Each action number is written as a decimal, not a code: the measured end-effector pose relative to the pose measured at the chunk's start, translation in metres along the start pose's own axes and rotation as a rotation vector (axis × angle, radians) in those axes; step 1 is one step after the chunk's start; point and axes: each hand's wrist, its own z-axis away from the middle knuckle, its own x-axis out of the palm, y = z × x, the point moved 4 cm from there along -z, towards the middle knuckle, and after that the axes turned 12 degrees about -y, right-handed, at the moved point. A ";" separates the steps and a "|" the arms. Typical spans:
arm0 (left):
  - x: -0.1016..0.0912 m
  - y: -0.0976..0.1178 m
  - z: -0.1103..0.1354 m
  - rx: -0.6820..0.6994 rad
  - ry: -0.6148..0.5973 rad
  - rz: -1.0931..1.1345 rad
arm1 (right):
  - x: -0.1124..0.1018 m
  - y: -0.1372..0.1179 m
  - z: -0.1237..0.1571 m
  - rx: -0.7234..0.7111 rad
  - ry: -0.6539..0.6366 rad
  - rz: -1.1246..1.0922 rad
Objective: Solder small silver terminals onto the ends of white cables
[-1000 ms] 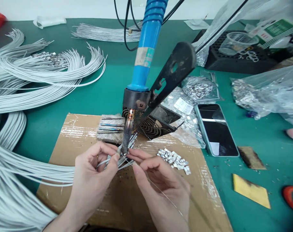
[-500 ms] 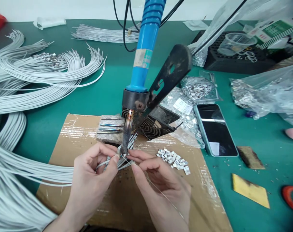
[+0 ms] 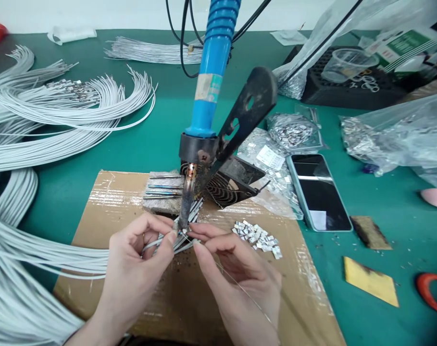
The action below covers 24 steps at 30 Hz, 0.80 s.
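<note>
A blue-handled soldering iron (image 3: 210, 81) stands in a black holder, its dark tip pointing down between my hands. My left hand (image 3: 142, 259) pinches a white wire close beside the tip; its thumb and finger hide most of what they grip. In my right hand (image 3: 240, 274), thumb and fingers are closed on a thin strand of solder wire (image 3: 245, 292), which trails back under the palm. The strand's end meets a small metal piece (image 3: 184, 231) right under the tip. More white wires (image 3: 77, 257) run behind my left hand and past the tip.
Cardboard (image 3: 189, 298) lies under the work. Small metal tabs (image 3: 257, 237) are heaped right of my hand. Farther right are a phone (image 3: 321, 192), a yellow sponge (image 3: 370, 281) and red-handled scissors (image 3: 432, 293). Bundles of white wires (image 3: 70, 110) cover the left side.
The whole view has shifted slightly, so things on the right sit a little farther left. Both hands keep the same grip and place at the iron's tip.
</note>
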 end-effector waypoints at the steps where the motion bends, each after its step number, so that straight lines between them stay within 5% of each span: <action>1: 0.000 0.000 0.000 0.002 -0.003 -0.002 | 0.000 0.000 0.000 -0.003 -0.001 -0.001; 24: -0.001 0.002 -0.001 -0.001 -0.012 -0.023 | 0.000 0.001 -0.002 -0.069 0.006 0.043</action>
